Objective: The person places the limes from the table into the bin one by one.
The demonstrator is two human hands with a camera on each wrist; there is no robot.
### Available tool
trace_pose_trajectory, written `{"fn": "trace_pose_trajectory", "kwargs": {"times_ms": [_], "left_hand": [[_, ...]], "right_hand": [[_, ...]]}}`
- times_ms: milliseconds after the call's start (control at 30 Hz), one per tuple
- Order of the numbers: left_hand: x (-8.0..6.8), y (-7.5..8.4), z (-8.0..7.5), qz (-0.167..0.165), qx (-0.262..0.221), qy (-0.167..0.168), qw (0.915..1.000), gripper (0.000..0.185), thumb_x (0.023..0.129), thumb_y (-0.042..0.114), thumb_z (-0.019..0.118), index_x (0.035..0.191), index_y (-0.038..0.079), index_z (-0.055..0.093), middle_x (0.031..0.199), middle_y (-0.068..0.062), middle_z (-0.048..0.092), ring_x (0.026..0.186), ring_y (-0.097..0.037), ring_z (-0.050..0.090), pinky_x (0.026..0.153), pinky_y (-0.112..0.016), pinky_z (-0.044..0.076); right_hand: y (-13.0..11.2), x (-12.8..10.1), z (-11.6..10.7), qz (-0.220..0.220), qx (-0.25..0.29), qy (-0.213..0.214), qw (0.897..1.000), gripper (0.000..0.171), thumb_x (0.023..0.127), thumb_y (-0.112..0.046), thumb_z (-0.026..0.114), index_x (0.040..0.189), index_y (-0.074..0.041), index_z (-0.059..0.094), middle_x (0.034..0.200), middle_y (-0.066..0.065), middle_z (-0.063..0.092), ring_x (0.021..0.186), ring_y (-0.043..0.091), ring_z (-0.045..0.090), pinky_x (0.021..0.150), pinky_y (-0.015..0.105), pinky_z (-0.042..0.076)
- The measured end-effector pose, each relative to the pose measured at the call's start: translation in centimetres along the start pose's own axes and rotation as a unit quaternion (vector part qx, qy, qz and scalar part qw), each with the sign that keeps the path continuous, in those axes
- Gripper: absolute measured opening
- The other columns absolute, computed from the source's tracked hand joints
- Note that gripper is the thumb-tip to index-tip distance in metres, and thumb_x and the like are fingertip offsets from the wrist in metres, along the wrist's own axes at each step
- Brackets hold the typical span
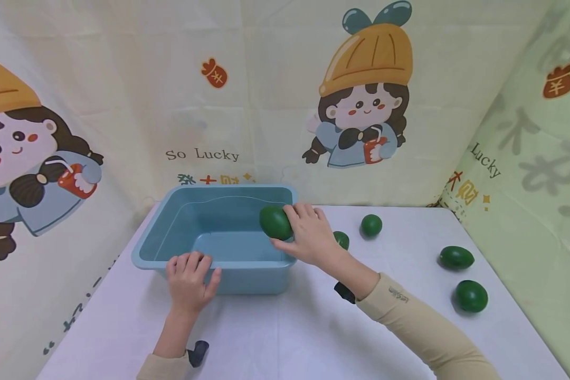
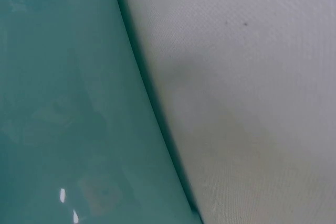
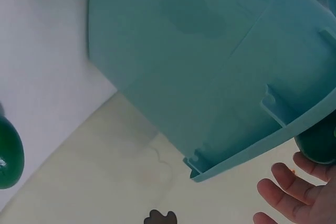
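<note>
A smooth, dark green, egg-shaped fruit [image 1: 275,222] is held in my right hand [image 1: 310,234], over the right end of a blue plastic basin [image 1: 252,278]. In the right wrist view, the held fruit [image 3: 316,144] shows partly behind the basin rim [image 3: 262,148], with the fingers [image 3: 286,203] beside it. My left hand [image 1: 188,282] grips the front rim of the basin, fingers bent over the edge and thumb on the near side. The left wrist view shows only the basin wall [image 2: 79,93] and cloth, no hand.
On the white tablecloth [image 1: 304,338], right of the basin, lie more green fruits: one partly behind the right hand [image 1: 342,239], one farther back [image 1: 371,225], and two near the right edge, one elongated [image 1: 456,257] and one rounder [image 1: 471,296]. Printed curtains [image 1: 266,121] stand behind.
</note>
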State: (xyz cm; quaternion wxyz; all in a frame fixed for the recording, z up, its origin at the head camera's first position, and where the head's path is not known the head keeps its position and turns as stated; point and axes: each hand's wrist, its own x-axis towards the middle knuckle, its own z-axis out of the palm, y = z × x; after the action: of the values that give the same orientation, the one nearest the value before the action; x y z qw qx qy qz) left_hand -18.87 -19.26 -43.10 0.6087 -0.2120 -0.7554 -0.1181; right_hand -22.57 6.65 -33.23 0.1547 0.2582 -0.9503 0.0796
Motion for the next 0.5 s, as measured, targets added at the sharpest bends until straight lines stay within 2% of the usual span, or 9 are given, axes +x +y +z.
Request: {"fn": "trace_pose_trajectory", "kwargs": {"times_ms": [267,500], "left_hand": [[0.04,0.08,-0.01,0.002,0.002,0.004,1.0000,0.046,0.091,0.039,0.039,0.070,0.002,0.056,0.071,-0.015,0.053,0.064,-0.032,0.044,0.065,-0.048,0.029],[-0.03,0.13,-0.04,0.002,0.001,0.003,1.0000,0.046,0.091,0.039,0.039,0.071,0.002,0.056,0.072,-0.015,0.053,0.065,-0.032,0.044,0.065,-0.048,0.029]], "right_hand": [[-0.23,0.11,0.37,-0.001,0.001,-0.014,1.000,0.070,0.079,-0.060,0.049,0.127,-0.010,0.043,0.112,0.007,0.049,0.105,0.024,0.045,0.085,0.042,0.038],[-0.51,0.17,0.58,-0.008,-0.007,-0.015,1.000,0.069,0.079,-0.061,0.048,0.125,-0.010,0.044,0.111,0.006,0.049,0.100,0.022,0.047,0.085,0.041,0.038]]}}
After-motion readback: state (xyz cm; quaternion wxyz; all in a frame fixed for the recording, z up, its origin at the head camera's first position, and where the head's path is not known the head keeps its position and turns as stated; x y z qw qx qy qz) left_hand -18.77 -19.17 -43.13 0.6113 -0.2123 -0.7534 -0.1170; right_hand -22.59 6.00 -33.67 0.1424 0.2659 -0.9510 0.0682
